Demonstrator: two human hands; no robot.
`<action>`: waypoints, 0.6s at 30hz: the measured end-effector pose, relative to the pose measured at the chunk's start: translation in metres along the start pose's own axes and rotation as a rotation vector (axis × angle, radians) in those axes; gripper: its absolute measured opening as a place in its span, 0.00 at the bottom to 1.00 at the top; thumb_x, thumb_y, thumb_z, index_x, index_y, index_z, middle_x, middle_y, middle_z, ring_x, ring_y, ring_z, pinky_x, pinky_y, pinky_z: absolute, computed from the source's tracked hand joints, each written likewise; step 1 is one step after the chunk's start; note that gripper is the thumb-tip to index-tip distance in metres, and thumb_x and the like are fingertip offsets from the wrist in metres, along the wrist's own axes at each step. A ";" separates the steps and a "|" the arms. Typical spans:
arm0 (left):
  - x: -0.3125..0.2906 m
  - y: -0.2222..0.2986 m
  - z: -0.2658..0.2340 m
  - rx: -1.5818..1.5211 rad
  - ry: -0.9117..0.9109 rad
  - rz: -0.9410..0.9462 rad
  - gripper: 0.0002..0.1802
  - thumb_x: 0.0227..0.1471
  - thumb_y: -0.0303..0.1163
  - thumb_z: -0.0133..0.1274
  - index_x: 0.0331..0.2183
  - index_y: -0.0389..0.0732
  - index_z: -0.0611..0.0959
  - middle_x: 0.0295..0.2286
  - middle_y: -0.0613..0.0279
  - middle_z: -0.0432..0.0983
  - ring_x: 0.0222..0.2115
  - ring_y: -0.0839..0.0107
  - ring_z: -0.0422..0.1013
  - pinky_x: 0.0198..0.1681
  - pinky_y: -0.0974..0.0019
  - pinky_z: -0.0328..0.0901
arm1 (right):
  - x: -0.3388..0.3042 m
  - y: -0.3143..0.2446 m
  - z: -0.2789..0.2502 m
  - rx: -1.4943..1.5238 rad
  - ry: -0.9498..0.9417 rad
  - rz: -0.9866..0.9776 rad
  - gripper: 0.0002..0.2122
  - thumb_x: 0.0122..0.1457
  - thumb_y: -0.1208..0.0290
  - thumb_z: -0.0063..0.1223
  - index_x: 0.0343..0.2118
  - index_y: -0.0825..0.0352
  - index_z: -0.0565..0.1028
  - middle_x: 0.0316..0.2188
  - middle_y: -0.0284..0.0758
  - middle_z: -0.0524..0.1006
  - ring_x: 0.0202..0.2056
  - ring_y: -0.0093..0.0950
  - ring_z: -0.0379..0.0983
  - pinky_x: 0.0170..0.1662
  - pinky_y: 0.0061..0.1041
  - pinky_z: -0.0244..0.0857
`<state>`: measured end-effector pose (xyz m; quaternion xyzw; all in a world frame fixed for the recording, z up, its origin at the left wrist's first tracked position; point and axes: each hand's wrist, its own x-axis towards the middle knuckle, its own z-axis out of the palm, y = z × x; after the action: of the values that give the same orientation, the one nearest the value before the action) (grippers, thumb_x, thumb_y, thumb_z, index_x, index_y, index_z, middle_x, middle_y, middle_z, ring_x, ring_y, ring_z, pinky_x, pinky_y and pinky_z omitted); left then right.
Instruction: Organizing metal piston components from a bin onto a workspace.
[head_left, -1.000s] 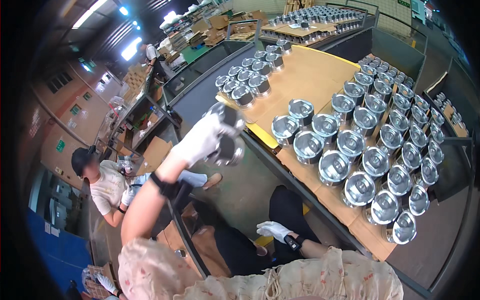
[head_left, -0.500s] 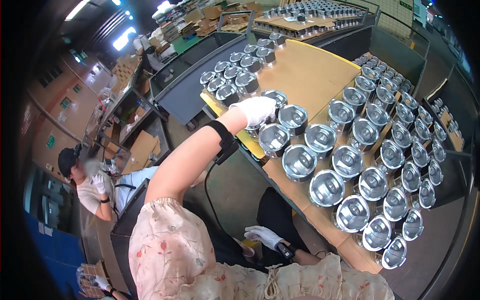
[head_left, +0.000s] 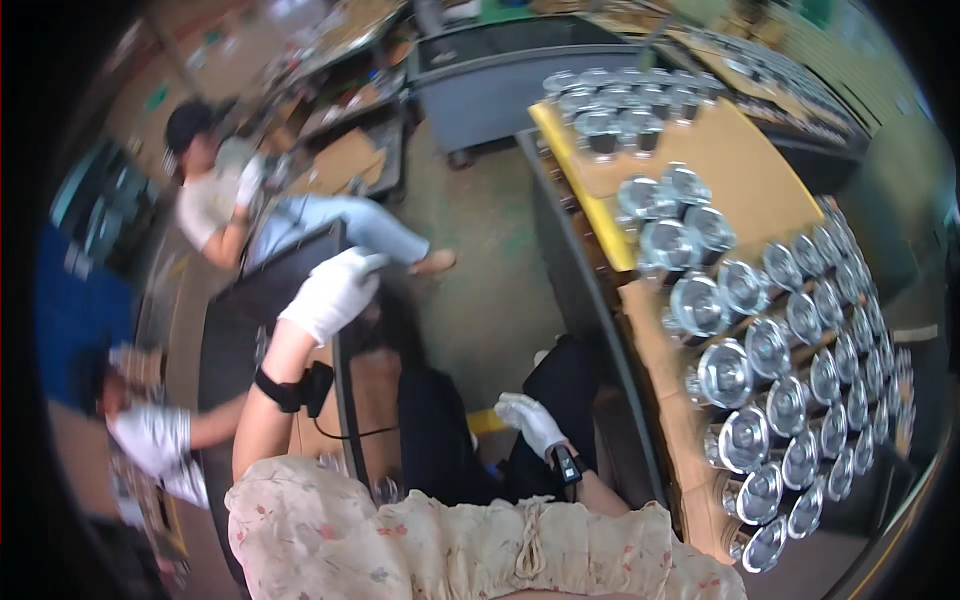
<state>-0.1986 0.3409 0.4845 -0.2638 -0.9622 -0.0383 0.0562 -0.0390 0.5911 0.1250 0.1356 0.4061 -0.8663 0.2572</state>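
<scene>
My left hand [head_left: 340, 292], in a white glove, hangs over the dark edge of a bench at my left. Its fingers are slightly blurred but look loosely stretched out, with nothing visible in them. My right hand [head_left: 531, 421], also gloved, lies on my dark-trousered leg with its fingers extended, holding nothing. To my right, shiny metal pistons [head_left: 726, 373] stand in rows on brown cardboard [head_left: 655, 345]. A smaller group of pistons [head_left: 668, 243] stands by the near-left corner of a yellow-edged board [head_left: 765, 165], with more pistons [head_left: 600, 128] at its far end.
The dark bench [head_left: 235, 325] borders my left side. A co-worker in a black cap [head_left: 190, 125] sits beyond it, and another person [head_left: 150, 440] is at the lower left. A grey metal cart [head_left: 520, 95] stands at the back. Green-grey floor [head_left: 470, 230] lies between bench and pistons.
My left hand has left the pistons on the board and swung left to the bench. The view has turned left. My right hand has stayed on my leg.
</scene>
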 end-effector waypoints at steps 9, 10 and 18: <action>-0.380 -0.125 0.114 -0.232 -0.357 -1.194 0.18 0.49 0.41 0.49 0.37 0.41 0.84 0.37 0.46 0.79 0.39 0.50 0.75 0.44 0.55 0.68 | 0.025 0.007 -0.026 -0.241 0.010 0.069 0.16 0.63 0.69 0.47 0.52 0.70 0.72 0.44 0.36 0.77 0.45 0.28 0.74 0.51 0.27 0.68; -0.413 -0.119 0.137 -0.286 -0.335 -1.224 0.18 0.49 0.42 0.49 0.38 0.42 0.84 0.38 0.47 0.78 0.41 0.50 0.74 0.44 0.55 0.68 | 0.022 0.009 -0.023 -0.253 0.038 0.086 0.16 0.64 0.69 0.46 0.52 0.70 0.71 0.45 0.37 0.76 0.46 0.29 0.74 0.51 0.28 0.68; -0.512 -0.061 0.359 -0.626 -0.403 -1.301 0.25 0.43 0.44 0.57 0.39 0.35 0.83 0.41 0.46 0.78 0.44 0.52 0.73 0.47 0.57 0.67 | 0.011 0.006 -0.001 -0.487 0.129 0.183 0.18 0.64 0.67 0.48 0.54 0.69 0.70 0.46 0.36 0.76 0.46 0.29 0.74 0.52 0.27 0.68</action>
<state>0.1761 0.0682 0.0607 0.3530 -0.8597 -0.2867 -0.2327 -0.0446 0.5850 0.1159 0.1607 0.6043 -0.7058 0.3331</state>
